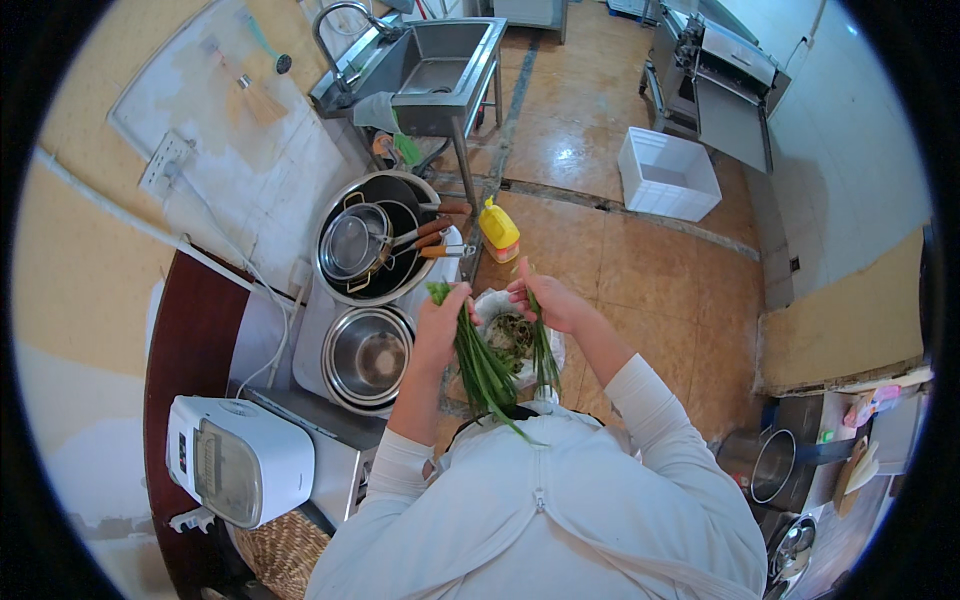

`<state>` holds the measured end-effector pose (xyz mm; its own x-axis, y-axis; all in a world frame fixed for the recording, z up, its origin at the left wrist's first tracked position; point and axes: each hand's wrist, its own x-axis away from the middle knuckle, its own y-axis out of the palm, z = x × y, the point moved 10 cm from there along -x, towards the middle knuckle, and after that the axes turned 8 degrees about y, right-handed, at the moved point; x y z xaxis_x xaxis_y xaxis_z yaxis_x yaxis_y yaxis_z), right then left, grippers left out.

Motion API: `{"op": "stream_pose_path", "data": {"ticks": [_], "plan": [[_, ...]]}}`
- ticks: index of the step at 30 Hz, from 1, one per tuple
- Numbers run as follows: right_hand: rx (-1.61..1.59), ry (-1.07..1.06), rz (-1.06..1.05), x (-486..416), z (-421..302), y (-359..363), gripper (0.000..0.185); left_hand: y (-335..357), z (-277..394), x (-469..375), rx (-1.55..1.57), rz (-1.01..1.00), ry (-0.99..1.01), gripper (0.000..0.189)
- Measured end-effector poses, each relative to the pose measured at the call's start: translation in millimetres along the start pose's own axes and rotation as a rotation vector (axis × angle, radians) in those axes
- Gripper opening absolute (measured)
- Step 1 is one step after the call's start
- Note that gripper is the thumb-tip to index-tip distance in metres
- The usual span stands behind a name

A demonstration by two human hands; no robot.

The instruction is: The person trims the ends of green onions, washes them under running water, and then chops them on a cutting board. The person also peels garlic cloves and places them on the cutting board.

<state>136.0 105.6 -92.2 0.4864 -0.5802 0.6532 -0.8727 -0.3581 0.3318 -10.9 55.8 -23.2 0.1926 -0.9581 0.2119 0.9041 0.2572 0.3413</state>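
Near the middle of the head view, my left hand (448,319) is closed around a thick bunch of long green leafy stalks (484,367); their leaves hang down towards my waist. To its right, my right hand (546,301) holds a thinner bundle of green stalks (543,352), with a thumb or finger pointing up. Between and below the hands stands a bin with a whitish liner (556,341), holding plant scraps (510,337). Part of the bin is hidden by the stalks and my right hand.
At left are steel bowls (369,358) and a large basin (324,289) of wooden-handled pans and strainers. A yellow bottle (498,229) stands ahead on the tiled floor. Farther off are a steel sink (446,97) and a white plastic crate (667,196). A white appliance (281,469) is lower left.
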Motion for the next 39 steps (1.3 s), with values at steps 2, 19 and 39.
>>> {"op": "stream_pose_path", "data": {"ticks": [2,19,39], "plan": [[-0.111,0.07,-0.089,8.0,-2.8,15.9,0.064,11.4,-9.9,-0.5,-0.103,-0.061,-0.026,0.019],[-0.254,-0.201,-0.194,28.5,-32.4,36.6,0.019,36.6,-4.1,-13.2,-0.181,-0.207,-0.021,0.015],[0.05,-0.417,0.236,38.3,-50.1,11.5,0.01,35.7,13.0,-16.5,-0.286,-0.045,0.159,0.013]]}}
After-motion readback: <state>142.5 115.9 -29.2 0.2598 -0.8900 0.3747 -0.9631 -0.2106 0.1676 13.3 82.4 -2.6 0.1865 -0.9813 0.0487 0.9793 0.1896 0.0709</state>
